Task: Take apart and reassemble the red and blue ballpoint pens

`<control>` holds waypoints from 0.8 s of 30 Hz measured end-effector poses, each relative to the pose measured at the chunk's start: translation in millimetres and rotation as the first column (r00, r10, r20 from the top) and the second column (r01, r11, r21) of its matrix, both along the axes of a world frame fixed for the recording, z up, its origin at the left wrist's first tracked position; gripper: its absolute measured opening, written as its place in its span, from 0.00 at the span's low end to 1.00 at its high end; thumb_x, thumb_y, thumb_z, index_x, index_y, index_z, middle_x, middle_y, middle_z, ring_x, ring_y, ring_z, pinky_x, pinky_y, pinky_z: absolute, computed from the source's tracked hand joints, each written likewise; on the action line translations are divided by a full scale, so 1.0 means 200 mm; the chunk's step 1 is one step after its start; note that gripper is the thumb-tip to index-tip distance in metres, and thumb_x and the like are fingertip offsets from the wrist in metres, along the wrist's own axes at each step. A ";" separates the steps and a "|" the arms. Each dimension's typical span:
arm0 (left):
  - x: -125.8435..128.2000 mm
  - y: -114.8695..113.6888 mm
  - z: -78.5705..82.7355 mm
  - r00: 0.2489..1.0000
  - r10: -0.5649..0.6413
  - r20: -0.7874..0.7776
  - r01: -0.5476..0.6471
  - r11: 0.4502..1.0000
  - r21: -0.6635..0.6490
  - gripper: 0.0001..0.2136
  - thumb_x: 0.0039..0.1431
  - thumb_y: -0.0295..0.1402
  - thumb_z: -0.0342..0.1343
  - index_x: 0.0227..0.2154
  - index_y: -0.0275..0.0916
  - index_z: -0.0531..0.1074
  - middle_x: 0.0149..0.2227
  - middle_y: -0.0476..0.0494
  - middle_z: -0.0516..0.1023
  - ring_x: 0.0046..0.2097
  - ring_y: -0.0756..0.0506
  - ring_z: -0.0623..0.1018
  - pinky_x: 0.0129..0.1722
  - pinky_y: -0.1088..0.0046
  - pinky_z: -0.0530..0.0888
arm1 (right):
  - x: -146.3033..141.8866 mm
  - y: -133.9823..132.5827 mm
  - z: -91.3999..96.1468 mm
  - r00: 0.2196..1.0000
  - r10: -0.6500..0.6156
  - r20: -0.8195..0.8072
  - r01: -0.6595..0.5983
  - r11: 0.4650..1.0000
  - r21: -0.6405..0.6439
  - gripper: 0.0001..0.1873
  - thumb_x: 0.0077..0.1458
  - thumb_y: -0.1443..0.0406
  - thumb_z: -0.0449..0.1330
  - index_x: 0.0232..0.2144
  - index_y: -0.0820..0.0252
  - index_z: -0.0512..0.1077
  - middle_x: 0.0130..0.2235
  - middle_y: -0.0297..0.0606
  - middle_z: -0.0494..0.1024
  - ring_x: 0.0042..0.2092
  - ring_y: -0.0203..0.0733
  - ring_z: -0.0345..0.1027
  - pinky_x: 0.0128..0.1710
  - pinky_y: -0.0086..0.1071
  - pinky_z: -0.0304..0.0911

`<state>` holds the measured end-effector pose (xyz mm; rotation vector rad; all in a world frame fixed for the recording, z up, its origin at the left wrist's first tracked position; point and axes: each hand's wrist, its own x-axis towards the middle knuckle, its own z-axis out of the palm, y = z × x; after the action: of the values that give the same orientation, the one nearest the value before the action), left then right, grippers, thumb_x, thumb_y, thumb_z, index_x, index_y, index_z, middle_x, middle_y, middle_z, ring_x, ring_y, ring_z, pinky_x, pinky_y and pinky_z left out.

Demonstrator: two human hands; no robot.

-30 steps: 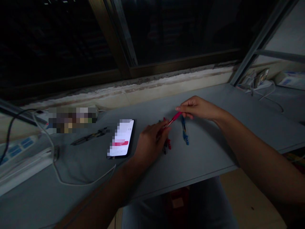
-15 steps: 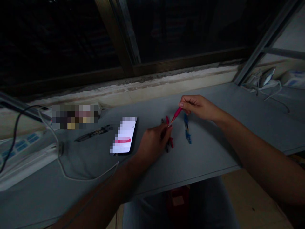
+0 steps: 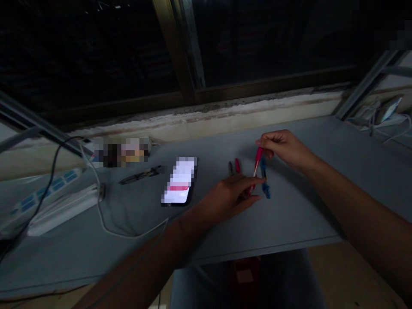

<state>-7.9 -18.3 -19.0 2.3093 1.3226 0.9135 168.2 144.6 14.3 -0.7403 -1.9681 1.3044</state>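
On the grey table (image 3: 257, 223), a white power strip (image 3: 61, 201) lies at the left, then a black pen (image 3: 140, 175) and a lit smartphone (image 3: 178, 181). The left hand (image 3: 230, 197) reaches in with fingers loosely extended, their tips at the lower end of a pink-red pen (image 3: 257, 161), which the right hand (image 3: 285, 150) pinches upright near its top. A dark pen (image 3: 231, 168) and a red pen (image 3: 237, 165) lie beyond the left fingers; a blue pen (image 3: 265, 180) lies just beneath the right hand.

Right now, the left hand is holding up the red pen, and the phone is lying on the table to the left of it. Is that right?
No, the right hand is holding up the red pen, as the head view shows. The phone is lying on the grey table to the left of it, just as you said.
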 end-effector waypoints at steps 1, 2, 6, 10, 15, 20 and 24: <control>0.00 0.00 0.00 1.000 -0.013 -0.008 0.013 1.000 0.006 0.15 0.68 0.36 0.60 0.55 0.41 0.74 0.40 0.45 0.80 0.38 0.48 0.79 0.42 0.73 0.77 | 0.00 0.00 0.00 1.000 0.013 0.018 -0.013 1.000 -0.003 0.27 0.54 0.47 0.68 0.17 0.59 0.67 0.18 0.30 0.65 0.23 0.33 0.55 0.28 0.33 0.51; 0.00 0.01 -0.01 1.000 -0.016 -0.016 0.016 1.000 0.012 0.12 0.69 0.36 0.60 0.52 0.40 0.75 0.39 0.45 0.80 0.38 0.48 0.79 0.42 0.73 0.77 | 0.00 0.00 -0.01 0.999 0.028 0.034 -0.028 1.000 -0.005 0.28 0.54 0.46 0.67 0.18 0.59 0.67 0.18 0.30 0.65 0.23 0.33 0.55 0.28 0.33 0.51; 0.01 0.01 -0.02 0.999 -0.019 -0.042 0.022 0.997 0.076 0.08 0.69 0.36 0.59 0.45 0.37 0.77 0.38 0.44 0.81 0.39 0.48 0.81 0.43 0.73 0.77 | -0.01 0.01 -0.03 0.996 0.053 0.069 -0.053 0.999 -0.003 0.28 0.55 0.44 0.66 0.18 0.59 0.67 0.18 0.30 0.65 0.23 0.33 0.56 0.28 0.32 0.51; 0.02 0.00 -0.02 0.998 -0.038 -0.046 0.042 0.995 0.089 0.10 0.69 0.38 0.59 0.45 0.38 0.77 0.38 0.44 0.82 0.39 0.48 0.82 0.42 0.74 0.77 | -0.01 0.01 -0.04 0.988 0.102 0.117 -0.102 0.995 -0.007 0.29 0.55 0.44 0.65 0.17 0.59 0.66 0.18 0.30 0.65 0.23 0.33 0.55 0.27 0.32 0.51; 0.04 -0.03 -0.01 0.996 -0.071 -0.052 0.073 0.996 0.052 0.09 0.69 0.37 0.59 0.45 0.37 0.76 0.39 0.44 0.82 0.40 0.48 0.81 0.42 0.74 0.77 | -0.02 0.00 -0.04 0.980 0.129 0.153 -0.135 0.990 0.027 0.29 0.57 0.44 0.64 0.18 0.59 0.67 0.18 0.30 0.65 0.23 0.33 0.54 0.26 0.31 0.50; 0.04 -0.02 0.00 0.996 -0.085 -0.013 0.085 0.993 0.076 0.10 0.67 0.38 0.61 0.45 0.37 0.76 0.39 0.43 0.82 0.41 0.46 0.82 0.43 0.73 0.78 | -0.02 -0.01 -0.03 0.976 0.133 0.171 -0.140 0.990 0.029 0.29 0.57 0.44 0.64 0.19 0.59 0.66 0.18 0.30 0.65 0.22 0.32 0.54 0.25 0.31 0.49; 0.03 -0.02 0.00 0.996 -0.093 -0.003 0.093 0.993 0.066 0.07 0.70 0.35 0.59 0.44 0.37 0.76 0.40 0.43 0.83 0.42 0.47 0.83 0.46 0.73 0.78 | -0.03 -0.02 -0.04 0.971 0.151 0.186 -0.158 0.987 0.023 0.29 0.57 0.44 0.63 0.19 0.59 0.67 0.18 0.29 0.65 0.22 0.32 0.54 0.25 0.31 0.49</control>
<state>-1.7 -22.2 -19.2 2.3988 1.1902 0.9408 162.3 141.3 6.8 -0.7233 -2.2305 1.3252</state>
